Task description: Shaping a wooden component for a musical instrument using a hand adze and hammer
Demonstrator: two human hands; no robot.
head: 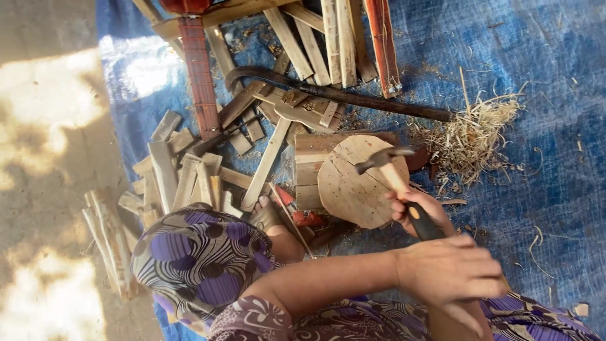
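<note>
My right hand (413, 207) is shut on the black and yellow grip of a hammer (390, 165). The hammer's metal head hangs just over a round wooden block (350, 189) lying on the blue tarp (543, 76). My left arm crosses in front of me, and my left hand (449, 273) is blurred, fingers stretched out, holding nothing, lying over my right forearm. My foot (270, 216) rests beside the block, and my knee in purple patterned cloth (196, 259) is at the lower left.
Many cut wooden slats (173, 173) lie scattered to the left and top. A long dark curved tool (334, 95) lies above the block, a reddish fretted neck (199, 76) at the top left, wood shavings (473, 136) to the right, a red-handled tool (297, 211) by my foot.
</note>
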